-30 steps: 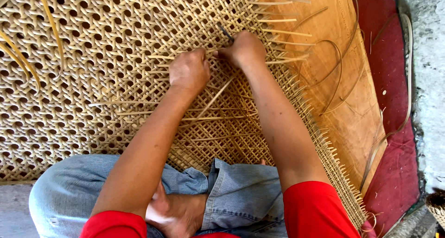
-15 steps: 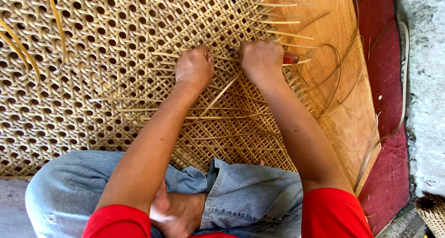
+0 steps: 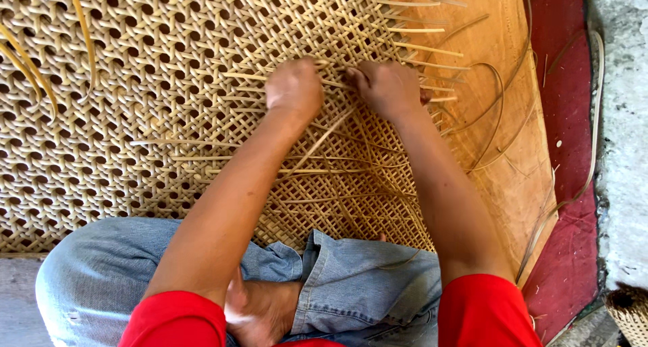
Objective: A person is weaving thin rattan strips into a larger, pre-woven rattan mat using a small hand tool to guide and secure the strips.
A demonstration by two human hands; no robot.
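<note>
Left hand (image 3: 293,87) and right hand (image 3: 386,87) seemingly pinch strands on cane webbing (image 3: 169,84).

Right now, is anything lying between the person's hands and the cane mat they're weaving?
Nothing visible does. The left hand and right hand both rest directly on the woven cane mat, fingers pressed among its loose strands near the unfinished edge.

Both bare arms reach away from the body, forearms angling toward each other so the hands sit close together, just apart, at the far centre of the scene. The left hand (image 3: 293,87) is curled knuckles-up, fingers tucked under and hidden. The right hand (image 3: 388,87) lies just to its right, also palm-down, fingers bent in a pinching grip, fingertips out of sight.
</note>
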